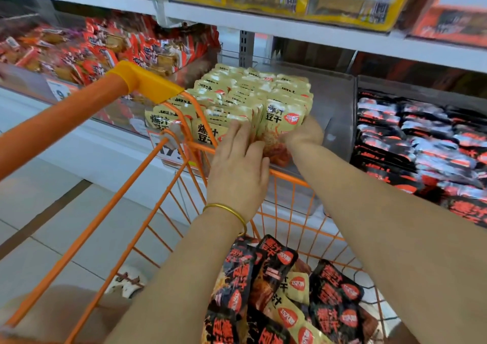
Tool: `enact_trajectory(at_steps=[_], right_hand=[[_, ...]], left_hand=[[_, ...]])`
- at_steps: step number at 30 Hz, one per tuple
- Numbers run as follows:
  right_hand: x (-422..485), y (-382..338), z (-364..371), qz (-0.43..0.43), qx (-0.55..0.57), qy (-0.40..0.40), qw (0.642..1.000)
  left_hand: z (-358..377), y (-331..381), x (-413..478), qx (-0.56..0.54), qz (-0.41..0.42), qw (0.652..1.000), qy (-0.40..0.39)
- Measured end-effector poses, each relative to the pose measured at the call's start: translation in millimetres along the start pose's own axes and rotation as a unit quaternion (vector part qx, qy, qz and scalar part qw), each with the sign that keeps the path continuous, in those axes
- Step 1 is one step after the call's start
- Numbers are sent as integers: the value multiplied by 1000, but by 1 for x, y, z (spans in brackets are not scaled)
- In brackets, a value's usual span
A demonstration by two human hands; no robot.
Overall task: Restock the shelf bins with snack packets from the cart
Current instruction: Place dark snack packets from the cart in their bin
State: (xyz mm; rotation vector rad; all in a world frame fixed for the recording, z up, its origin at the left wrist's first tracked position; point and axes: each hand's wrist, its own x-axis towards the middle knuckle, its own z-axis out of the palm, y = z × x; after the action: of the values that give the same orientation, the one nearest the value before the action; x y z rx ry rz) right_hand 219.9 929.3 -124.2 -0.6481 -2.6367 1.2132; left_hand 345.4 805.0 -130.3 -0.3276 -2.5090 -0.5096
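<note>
Beige snack packets (253,98) fill the middle clear bin (340,101), packed in rows running from its front edge to its back. They stand upright, long axis vertical and leaning slightly back, printed faces to the front.

Left hand (237,164), gold bangle (226,210) at the wrist: fingers straight and spread, flat against the front-row packets at the bin's front edge.

Right hand (303,132) sits just right of the frontmost packet (279,122). Its fingers are hidden behind the packet, so I cannot tell the grip.

Orange wire cart (66,117) stands between person and shelf, its rim under both forearms. Black packets (266,270) and a few beige ones lie loose in it.

Right-hand bin holds black packets (421,143); left-hand bin holds red-orange packets (105,51).
</note>
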Motion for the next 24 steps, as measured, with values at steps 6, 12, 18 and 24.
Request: enact_trajectory(at_steps=[6, 12, 18, 24], right_hand=[[-6, -4, -2, 62, 26, -6, 998], [-85, -18, -52, -188, 37, 68, 979], [-157, 36, -96, -323, -87, -162, 928], [-161, 92, -55, -206, -378, -346, 834]], left_hand=[[-1, 0, 0, -5, -9, 1000, -12], [-9, 2, 3, -38, -17, 999, -24], [-24, 14, 6, -48, 9, 999, 25], [-17, 20, -5, -58, 84, 995, 13]])
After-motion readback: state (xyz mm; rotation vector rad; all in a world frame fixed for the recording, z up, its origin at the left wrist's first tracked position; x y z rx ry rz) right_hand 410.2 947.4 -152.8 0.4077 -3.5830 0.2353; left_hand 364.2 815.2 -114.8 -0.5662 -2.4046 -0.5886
